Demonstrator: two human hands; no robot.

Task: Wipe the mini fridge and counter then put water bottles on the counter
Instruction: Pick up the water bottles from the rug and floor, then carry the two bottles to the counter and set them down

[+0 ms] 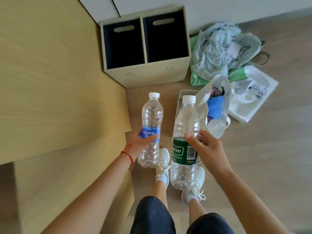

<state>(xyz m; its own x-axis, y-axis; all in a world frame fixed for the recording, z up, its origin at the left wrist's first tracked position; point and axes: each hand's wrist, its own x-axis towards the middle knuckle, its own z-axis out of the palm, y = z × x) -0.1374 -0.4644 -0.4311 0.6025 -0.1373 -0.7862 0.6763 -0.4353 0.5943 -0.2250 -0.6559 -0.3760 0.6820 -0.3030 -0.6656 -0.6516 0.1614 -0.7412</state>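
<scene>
I hold two clear plastic water bottles with white caps above the floor. My left hand (138, 144) grips the blue-labelled bottle (152, 119) around its label. My right hand (205, 149) grips the larger green-labelled bottle (184, 125) at its label, fingers wrapped behind it. Both bottles are upright, tilted slightly, caps pointing away from me. The light wood counter (55, 85) fills the left side, its edge just left of the blue-labelled bottle. The mini fridge is not in view.
A beige two-compartment recycling bin (145, 73) stands on the floor ahead. Right of it lie a green bag of pale plastic (219, 48), a white tote bag (216, 107) and a flat white box (253, 97). My feet in white sneakers (163, 163) stand below the bottles.
</scene>
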